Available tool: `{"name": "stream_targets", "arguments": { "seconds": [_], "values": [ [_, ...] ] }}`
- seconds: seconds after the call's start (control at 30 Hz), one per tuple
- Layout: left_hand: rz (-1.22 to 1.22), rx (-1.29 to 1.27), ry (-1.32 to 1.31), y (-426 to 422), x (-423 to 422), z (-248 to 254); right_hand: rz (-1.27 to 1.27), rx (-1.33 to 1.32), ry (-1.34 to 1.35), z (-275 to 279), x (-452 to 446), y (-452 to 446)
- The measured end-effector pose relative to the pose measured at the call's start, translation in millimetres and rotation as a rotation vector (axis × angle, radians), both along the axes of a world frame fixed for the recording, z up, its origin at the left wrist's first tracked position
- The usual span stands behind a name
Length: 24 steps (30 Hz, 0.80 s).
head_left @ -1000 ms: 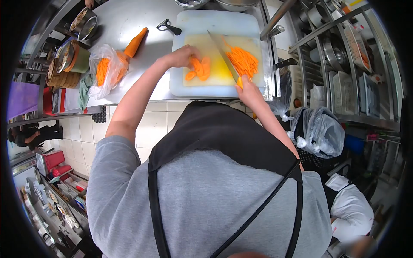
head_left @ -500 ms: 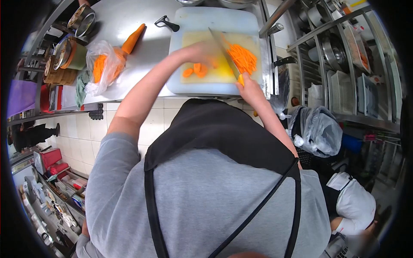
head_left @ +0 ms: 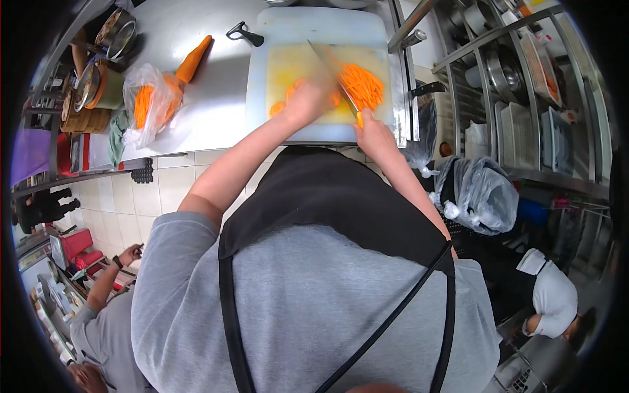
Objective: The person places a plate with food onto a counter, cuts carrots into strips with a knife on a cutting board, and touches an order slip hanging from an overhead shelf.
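My right hand (head_left: 375, 130) is closed around the yellow handle of a knife (head_left: 338, 80), its blade slanting up and left across the cutting board (head_left: 318, 25). Right of the blade lies a pile of shredded carrot (head_left: 363, 86). My left hand (head_left: 309, 98), blurred by motion, is over carrot slices (head_left: 278, 107) left of the blade; its fingers are smeared. Up and left of the board lies a black peeler (head_left: 246, 34). A whole carrot (head_left: 195, 59) rests beside a clear plastic bag (head_left: 149, 105) with shredded carrot in it.
Metal bowls (head_left: 122, 40) and a green cloth (head_left: 118, 136) are at the table's left. Another knife (head_left: 427, 90) sits at the right edge, near a wire rack (head_left: 519, 141). One person (head_left: 111, 334) is at the lower left, another (head_left: 554, 298) at the lower right.
My left hand has swept over the board and come down beside the blade, over the slices. My right hand still holds the knife. A person in grey has come into view at the lower left.
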<state>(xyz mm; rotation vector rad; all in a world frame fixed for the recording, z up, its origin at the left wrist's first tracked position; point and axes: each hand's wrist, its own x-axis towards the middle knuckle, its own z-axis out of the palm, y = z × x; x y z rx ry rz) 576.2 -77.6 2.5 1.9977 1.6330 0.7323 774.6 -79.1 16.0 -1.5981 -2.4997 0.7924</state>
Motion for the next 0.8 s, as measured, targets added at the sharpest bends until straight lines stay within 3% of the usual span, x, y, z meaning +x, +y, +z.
{"name": "stream_targets", "arguments": {
  "seconds": [0.07,0.1,0.3,0.37,0.47,0.57,0.8],
  "values": [
    [0.003,0.248,0.065,-5,6,-4,0.002,-0.027,-0.013,7,-1,0],
    [0.006,0.249,0.063,-5,7,-7,-0.001,-0.053,-0.021,10,-2,1],
    [0.034,0.120,0.098,0,3,-9,-0.004,-0.057,-0.007,8,0,2],
    [-0.058,-0.006,-0.050,6,-1,-6,-0.008,-0.065,-0.010,11,0,1],
    [0.001,-0.106,-0.141,24,-5,11,-0.008,-0.068,-0.004,10,0,1],
    [-0.092,-0.159,0.077,41,-10,18,-0.008,-0.060,0.011,10,-1,1],
    [0.061,-0.177,0.061,21,-4,37,-0.026,-0.078,0.021,8,0,1]
  ]
}}
